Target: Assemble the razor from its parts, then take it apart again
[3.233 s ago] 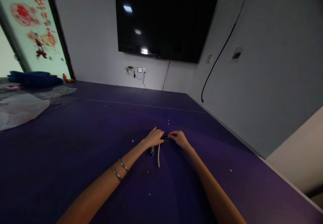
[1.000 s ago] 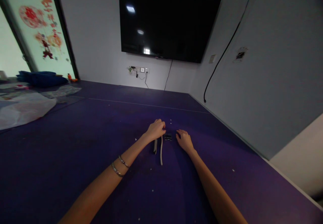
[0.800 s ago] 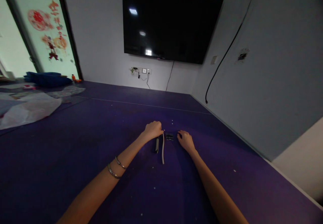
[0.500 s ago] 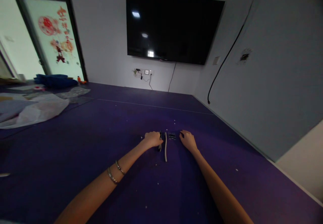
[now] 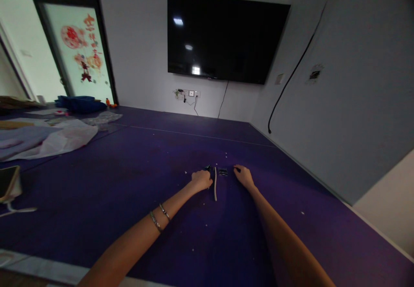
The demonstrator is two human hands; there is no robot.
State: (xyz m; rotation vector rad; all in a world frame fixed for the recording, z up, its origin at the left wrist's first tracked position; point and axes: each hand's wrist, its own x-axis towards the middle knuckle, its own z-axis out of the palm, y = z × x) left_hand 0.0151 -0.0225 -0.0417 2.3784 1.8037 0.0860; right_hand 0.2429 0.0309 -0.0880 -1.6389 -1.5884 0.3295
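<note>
My left hand is closed around a small dark object, whose top end shows above the fist. The fingers hide the rest of it. Just right of the fist, a thin whitish strip lies lengthwise on the purple surface. A small flat dark piece, perhaps in clear wrapping, lies between the strip and my right hand. My right hand rests on the surface with fingers curled in, apart from that piece. Whether it holds anything is hidden.
White specks are scattered about the surface. Plastic sheets and a blue cloth bundle lie at left. A phone-like device with a white cord stands at the left edge. A black cable hangs along the right wall; a television hangs ahead.
The view has shifted, bringing the device at left into sight. The object in my left hand now shows mainly above the fist; its lower end is hidden. My right hand stays much the same.
</note>
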